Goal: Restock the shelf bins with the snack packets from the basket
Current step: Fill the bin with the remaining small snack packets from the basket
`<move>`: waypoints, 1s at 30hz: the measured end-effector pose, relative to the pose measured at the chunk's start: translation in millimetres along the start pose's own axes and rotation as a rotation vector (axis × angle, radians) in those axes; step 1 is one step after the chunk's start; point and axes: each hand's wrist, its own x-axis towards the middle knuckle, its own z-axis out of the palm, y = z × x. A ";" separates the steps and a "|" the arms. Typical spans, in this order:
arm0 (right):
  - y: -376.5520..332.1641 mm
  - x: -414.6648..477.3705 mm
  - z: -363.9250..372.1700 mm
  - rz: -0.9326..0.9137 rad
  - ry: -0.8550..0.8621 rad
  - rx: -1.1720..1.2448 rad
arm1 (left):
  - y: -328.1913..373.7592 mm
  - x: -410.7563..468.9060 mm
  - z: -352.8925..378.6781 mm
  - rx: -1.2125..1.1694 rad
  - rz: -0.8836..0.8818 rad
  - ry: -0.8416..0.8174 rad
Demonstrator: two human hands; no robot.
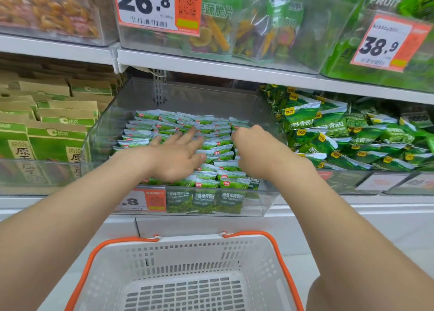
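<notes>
- Grip on the left hand (175, 154) is apart: the fingers are straight and spread, pressing flat on the small green-and-white snack packets (226, 169). The right hand (254, 149) curls its fingers into the rows; I cannot tell if they clamp a packet.
- Packets stand in tight rows inside the clear plastic shelf bin (211, 99), reaching its front wall.
- Pressing too hard could flatten or topple a row.
- Drawing the curled hand out carelessly could drag neighbouring packets out of line or over the front wall.
- Below, the white perforated plastic basket with orange handles (187, 247) shows no packets, so restocking looks nearly done.
</notes>
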 end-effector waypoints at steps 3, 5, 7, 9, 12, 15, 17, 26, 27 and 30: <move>-5.2 2.5 15.3 0.007 -0.279 0.177 | -16.4 -1.1 -1.5 0.095 -0.130 0.131; -8.1 13.1 35.7 -0.010 -0.358 0.147 | -24.7 -0.2 4.2 0.098 -0.210 0.063; -3.2 27.8 49.9 -0.016 -0.338 0.112 | -26.8 2.7 10.9 0.082 -0.229 0.021; -1.0 38.1 53.8 -0.032 -0.290 0.120 | -24.8 4.4 13.8 0.060 -0.224 0.020; 1.9 48.0 54.9 -0.050 -0.275 0.146 | -22.8 5.1 12.3 0.005 -0.212 0.029; 4.6 51.0 54.8 -0.053 -0.279 0.163 | -24.1 -2.8 2.3 -0.048 -0.165 0.095; 3.3 51.4 49.6 -0.041 -0.225 0.180 | -24.6 -10.8 -4.1 -0.026 -0.115 0.127; -23.0 65.4 59.8 -0.082 -0.218 0.170 | -36.9 -8.1 -3.0 0.091 -0.111 -0.139; -21.4 67.3 61.1 -0.079 -0.225 0.173 | -36.2 -5.4 -0.2 0.100 -0.122 -0.117; -20.0 66.0 54.2 -0.085 -0.239 0.288 | -35.7 -0.4 6.8 0.110 -0.140 -0.107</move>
